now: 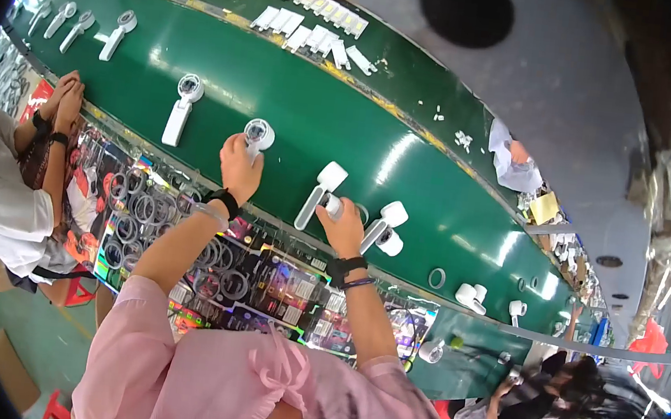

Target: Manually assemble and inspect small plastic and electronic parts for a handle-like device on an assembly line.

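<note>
On the green conveyor belt (pixel 222 118), my left hand (pixel 241 170) is closed round a white handheld fan (pixel 259 133), its round head showing above the fingers. Farther right, my right hand (pixel 342 225) has its fingers bent round a white cylindrical fan part (pixel 332 205); the rest of that piece is hidden by the hand. Touching or just beside it lies another white handheld fan (pixel 322 196), handle toward me. To the right of this hand are two more white fans (pixel 393 213), close together. A single white fan (pixel 181 109) lies left of my left hand.
Loose grey rings (pixel 145 208) are spread over printed boxes (pixel 278 277) along my side of the belt. Several fans (pixel 119 34) lie at the far left. White parts (pixel 314 37) stand in rows on the far bench. A co-worker (pixel 8 180) sits left, another person (pixel 513 391) right.
</note>
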`<control>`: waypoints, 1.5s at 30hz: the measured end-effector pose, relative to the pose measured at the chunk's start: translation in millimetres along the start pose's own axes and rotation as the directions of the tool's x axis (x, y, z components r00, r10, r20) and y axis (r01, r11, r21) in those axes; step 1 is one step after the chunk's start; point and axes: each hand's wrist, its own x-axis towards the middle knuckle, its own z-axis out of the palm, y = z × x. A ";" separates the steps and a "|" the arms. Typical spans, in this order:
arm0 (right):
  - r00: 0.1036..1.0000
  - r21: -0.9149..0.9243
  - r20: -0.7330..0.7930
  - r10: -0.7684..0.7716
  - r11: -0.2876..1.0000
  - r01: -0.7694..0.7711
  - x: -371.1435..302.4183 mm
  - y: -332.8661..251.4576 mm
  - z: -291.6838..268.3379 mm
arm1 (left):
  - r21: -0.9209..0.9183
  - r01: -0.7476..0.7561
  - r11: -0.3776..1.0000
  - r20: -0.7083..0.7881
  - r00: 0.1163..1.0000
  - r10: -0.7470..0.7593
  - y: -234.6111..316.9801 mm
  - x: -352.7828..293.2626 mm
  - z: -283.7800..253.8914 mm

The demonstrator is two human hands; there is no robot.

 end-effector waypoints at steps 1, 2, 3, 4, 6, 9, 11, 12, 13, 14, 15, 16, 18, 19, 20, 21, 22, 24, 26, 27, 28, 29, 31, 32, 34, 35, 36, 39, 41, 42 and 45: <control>1.000 -0.006 0.004 0.012 1.000 -0.012 -2.2 -7.7 -1.8 | -0.085 -0.092 0.992 0.003 0.996 0.093 9.9 -2.3 -11.0; 0.998 0.010 -0.041 -0.048 0.999 0.049 -9.4 -10.4 -5.1 | -0.169 -0.184 0.968 0.000 0.982 0.187 19.6 -5.2 -16.9; 0.999 0.148 0.004 -0.038 0.988 0.037 -14.9 -17.9 -7.8 | -0.322 -0.086 0.943 0.133 0.982 0.135 23.2 -12.1 -23.2; 0.998 0.277 0.045 -0.031 0.961 0.017 -16.0 -24.8 -16.1 | -0.460 0.030 0.887 0.268 0.957 0.106 34.7 -15.3 -25.5; 0.997 0.371 0.040 -0.063 0.928 0.044 -33.6 -49.0 -37.3 | -0.669 0.356 0.652 0.538 0.837 0.095 57.9 -27.6 -42.0; 0.930 0.554 0.262 -0.258 0.829 0.074 -52.3 -87.3 -80.8 | -0.721 0.550 0.423 0.686 0.656 0.316 84.6 -30.6 -82.2; 0.927 0.628 0.262 -0.269 0.777 0.048 -66.1 -100.0 -98.2 | -0.726 0.600 0.336 0.687 0.618 0.382 98.7 -32.0 -112.6; 0.923 0.694 0.269 -0.277 0.720 0.014 -72.5 -105.4 -106.3 | -0.773 0.535 0.341 0.634 0.664 0.396 102.1 -36.4 -124.3; 0.898 0.679 0.283 -0.337 0.731 0.060 -75.9 -108.7 -114.2 | -0.815 0.466 0.344 0.577 0.707 0.410 105.1 -41.3 -134.9; 0.898 0.680 0.275 -0.344 0.730 0.072 -81.0 -113.2 -122.6 | -0.821 0.456 0.343 0.568 0.710 0.415 107.8 -46.8 -144.3; 0.895 0.614 0.245 -0.372 0.774 0.154 -87.5 -121.7 -128.7 | -0.836 0.390 0.387 0.529 0.761 0.376 107.3 -52.7 -156.5; 0.895 0.535 0.213 -0.393 0.813 0.230 -95.6 -129.8 -137.4 | -0.843 0.327 0.427 0.486 0.802 0.346 111.3 -58.3 -166.5; 0.908 0.466 0.144 -0.393 0.836 0.288 -114.3 -149.1 -150.6 | -0.810 0.402 0.426 0.533 0.808 0.251 124.4 -68.3 -187.5; 0.873 0.402 -0.006 -0.488 0.798 0.449 -121.9 -154.7 -153.5 | -0.738 0.609 0.292 0.664 0.733 0.148 130.2 -73.3 -197.6; 0.803 0.312 -0.146 -0.578 0.743 0.592 -129.5 -158.9 -154.3 | -0.622 0.772 0.131 0.783 0.618 0.068 136.9 -78.9 -207.6; 0.768 0.303 -0.169 -0.618 0.709 0.637 -136.3 -160.7 -150.2 | -0.617 0.783 0.082 0.787 0.614 0.055 147.9 -83.3 -216.3; 0.751 0.308 -0.229 -0.619 0.686 0.659 -143.3 -167.2 -147.0 | -0.623 0.778 0.081 0.782 0.620 0.061 151.4 -91.6 -218.9; 0.653 0.220 -0.341 -0.677 0.617 0.755 -149.1 -170.9 -146.5 | -0.675 0.731 0.100 0.737 0.674 0.046 153.3 -109.6 -225.1; 0.701 0.338 -0.268 -0.661 0.617 0.711 -149.2 -177.6 -157.0 | -0.683 0.721 0.121 0.730 0.681 0.061 152.4 -116.8 -235.6; 0.744 0.445 -0.190 -0.640 0.620 0.647 -153.2 -179.7 -161.8 | -0.653 0.746 0.131 0.757 0.650 0.073 152.9 -121.5 -239.5; 0.760 0.537 -0.204 -0.617 0.578 0.614 -157.6 -177.2 -156.4 | -0.622 0.770 0.141 0.783 0.617 0.084 154.3 -125.2 -244.5; 0.750 0.564 -0.155 -0.643 0.566 0.601 -160.9 -178.0 -160.7 | -0.543 0.836 0.079 0.839 0.535 0.104 155.8 -128.9 -252.0; 0.739 0.593 -0.109 -0.665 0.553 0.585 -159.9 -186.1 -174.2 | -0.560 0.821 0.110 0.828 0.550 0.108 156.0 -135.8 -262.2; 0.730 0.635 0.018 -0.683 0.572 0.519 -159.3 -186.6 -178.3 | -0.581 0.802 0.138 0.814 0.570 0.114 155.2 -138.8 -264.8; 0.710 0.668 0.142 -0.690 0.596 0.445 -158.1 -188.1 -184.6 | -0.554 0.818 0.151 0.832 0.543 0.111 156.1 -144.8 -269.3; 0.658 0.635 0.165 -0.735 0.590 0.499 -157.7 -189.3 -187.0 | -0.545 0.828 0.129 0.838 0.536 0.105 158.2 -148.7 -275.6; 0.605 0.601 0.188 -0.774 0.578 0.552 -158.4 -191.2 -188.9 | -0.536 0.837 0.110 0.844 0.527 0.099 158.9 -152.8 -279.1; 0.604 0.617 0.165 -0.780 0.559 0.554 -157.2 -194.6 -182.4 | -0.591 0.774 0.226 0.806 0.576 0.137 155.4 -168.4 -277.3; 0.677 0.709 0.170 -0.716 0.566 0.421 -160.3 -192.2 -179.0 | -0.551 0.796 0.252 0.835 0.521 0.178 159.4 -175.1 -280.7; 0.696 0.714 0.155 -0.701 0.567 0.411 -163.5 -190.7 -176.6 | -0.533 0.801 0.273 0.846 0.501 0.182 158.7 -179.6 -283.1; 0.684 0.664 0.243 -0.688 0.632 0.400 -160.5 -181.7 -159.2 | -0.417 0.892 0.172 0.909 0.409 0.081 152.7 -181.2 -278.5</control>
